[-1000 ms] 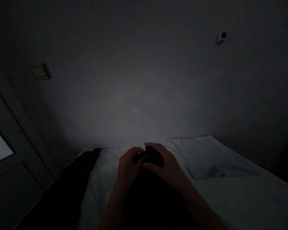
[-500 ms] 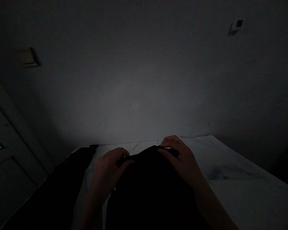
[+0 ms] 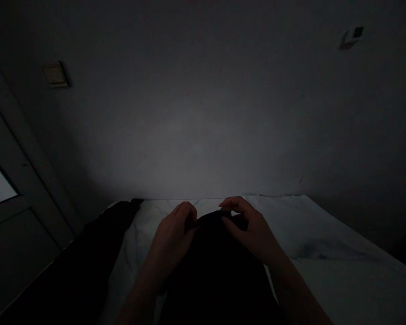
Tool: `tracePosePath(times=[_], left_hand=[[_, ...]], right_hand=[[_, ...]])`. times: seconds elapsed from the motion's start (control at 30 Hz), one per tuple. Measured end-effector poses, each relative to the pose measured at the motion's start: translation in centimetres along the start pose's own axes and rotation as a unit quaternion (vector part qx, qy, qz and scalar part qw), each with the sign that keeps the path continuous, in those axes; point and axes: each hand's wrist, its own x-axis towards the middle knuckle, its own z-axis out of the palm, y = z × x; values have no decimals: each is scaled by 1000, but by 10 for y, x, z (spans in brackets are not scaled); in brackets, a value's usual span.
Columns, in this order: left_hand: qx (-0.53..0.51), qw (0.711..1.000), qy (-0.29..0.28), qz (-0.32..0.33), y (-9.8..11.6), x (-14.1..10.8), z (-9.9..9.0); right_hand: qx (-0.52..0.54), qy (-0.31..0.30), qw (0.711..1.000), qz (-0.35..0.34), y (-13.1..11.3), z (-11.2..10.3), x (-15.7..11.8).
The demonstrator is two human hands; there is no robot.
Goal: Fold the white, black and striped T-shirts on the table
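Note:
A black cloth (image 3: 216, 271) lies at the bottom centre over a pale, marbled surface, its far edge raised between my hands. My left hand (image 3: 176, 234) pinches the left end of that edge, with fingers curled and thumb against the cloth. At the right end, my right hand (image 3: 248, 225) has its thumb and fingers closed round the same edge. The picture is very dark, so folds in the cloth cannot be made out.
Another dark cloth (image 3: 84, 262) stretches along the left of the marbled surface (image 3: 328, 239). Behind stands a grey wall (image 3: 196, 113) with a switch plate (image 3: 56, 75) and a small fixture (image 3: 355, 34). A panelled door (image 3: 16, 225) is at the far left.
My left hand has moved right, closer to my right hand, and the held edge between them is shorter. The wall and door have shifted slightly to the right in view.

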Motion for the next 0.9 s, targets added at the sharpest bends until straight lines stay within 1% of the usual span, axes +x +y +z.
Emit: tracePosePath(times=[0.13, 0.2, 0.3, 0.4, 0.47, 0.53, 0.63, 0.7, 0.77, 0.8, 0.83, 0.9], left_hand=[[-61, 998, -11, -18, 5, -1, 0], [-77, 997, -20, -9, 4, -1, -1], [-87, 995, -46, 1, -3, 0, -8], [-79, 994, -78, -2, -12, 0, -15], [-65, 994, -84, 7, -14, -2, -15], [-61, 995, -73, 23, -10, -5, -10], [-100, 991, -78, 36, 5, -10, 6], [-132, 986, -97, 27, 15, -10, 15], [-145, 983, -111, 7, 17, -7, 16], [-138, 984, -109, -8, 14, -5, 14], [-122, 988, -95, -26, 9, -2, 10], [-63, 995, -34, -62, -6, 3, -1]], right_hand=[[12, -70, 998, 3, -4, 2, -2], [19, -83, 996, -10, -4, 3, -2], [24, -74, 997, -25, -3, 4, -2], [3, -62, 997, -34, -2, 5, -2], [-13, -62, 997, -43, -2, 7, -2], [-21, -68, 996, -51, -2, 10, -3], [-12, -82, 995, -62, -2, 15, -4], [-1, -84, 994, -65, -2, 16, -4], [9, -69, 996, -58, -1, 13, -4], [12, -55, 997, -51, -1, 11, -4], [17, -40, 998, -46, 0, 7, -4], [31, -16, 998, -52, 1, -1, -2]])
